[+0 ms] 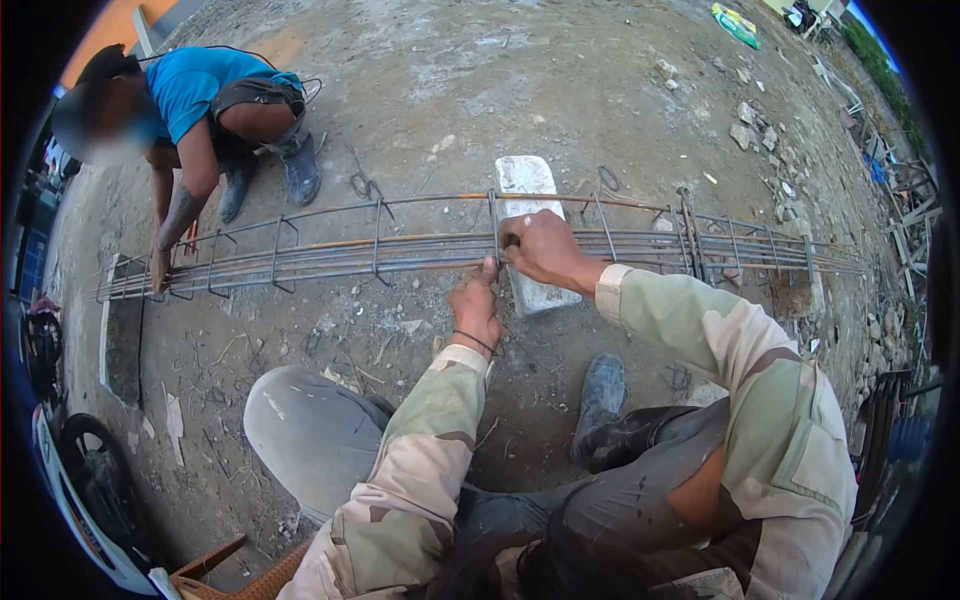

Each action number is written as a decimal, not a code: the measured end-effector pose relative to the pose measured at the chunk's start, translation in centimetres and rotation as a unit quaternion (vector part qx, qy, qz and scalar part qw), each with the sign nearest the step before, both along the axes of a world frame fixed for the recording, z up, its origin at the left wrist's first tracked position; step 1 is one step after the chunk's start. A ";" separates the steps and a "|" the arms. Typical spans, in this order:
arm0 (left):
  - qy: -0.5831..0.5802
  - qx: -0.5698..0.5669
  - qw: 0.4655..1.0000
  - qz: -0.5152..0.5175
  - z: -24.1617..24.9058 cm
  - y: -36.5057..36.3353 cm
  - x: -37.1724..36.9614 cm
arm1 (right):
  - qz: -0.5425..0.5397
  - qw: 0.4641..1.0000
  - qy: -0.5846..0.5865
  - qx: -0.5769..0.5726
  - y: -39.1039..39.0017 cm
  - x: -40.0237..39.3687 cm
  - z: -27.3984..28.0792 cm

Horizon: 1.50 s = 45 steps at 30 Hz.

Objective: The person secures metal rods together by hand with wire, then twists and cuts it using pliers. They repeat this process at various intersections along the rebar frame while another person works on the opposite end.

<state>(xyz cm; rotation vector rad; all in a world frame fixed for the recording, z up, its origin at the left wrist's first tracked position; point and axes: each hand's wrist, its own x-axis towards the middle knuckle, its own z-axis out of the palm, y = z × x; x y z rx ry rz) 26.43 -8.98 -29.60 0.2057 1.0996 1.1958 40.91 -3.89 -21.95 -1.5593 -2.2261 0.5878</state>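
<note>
A long rebar cage (330, 245) of thin steel bars and square stirrups lies crosswise before me. My left hand (475, 308) is closed at the near side of the cage, its fingertips at the lower corner of a stirrup (493, 215). A dark band circles the left wrist. Just right of that stirrup, my right hand (545, 246) is curled over the bars with its fingers bunched; whatever they pinch is hidden. Under the right hand and the bars rests a white, worn block (527, 178).
At the left end, a person in a blue shirt (195, 90) crouches with a hand (160, 268) on the bars. A concrete block (122, 340) stands under that end. Dark rods (692, 235) cross the cage at right. Rubble (755, 130) lies beyond.
</note>
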 end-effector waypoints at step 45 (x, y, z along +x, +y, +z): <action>0.371 0.130 0.879 -0.269 2.1 2.4 -5.2 | -0.456 0.832 0.243 0.200 -8.9 -11.3 -7.8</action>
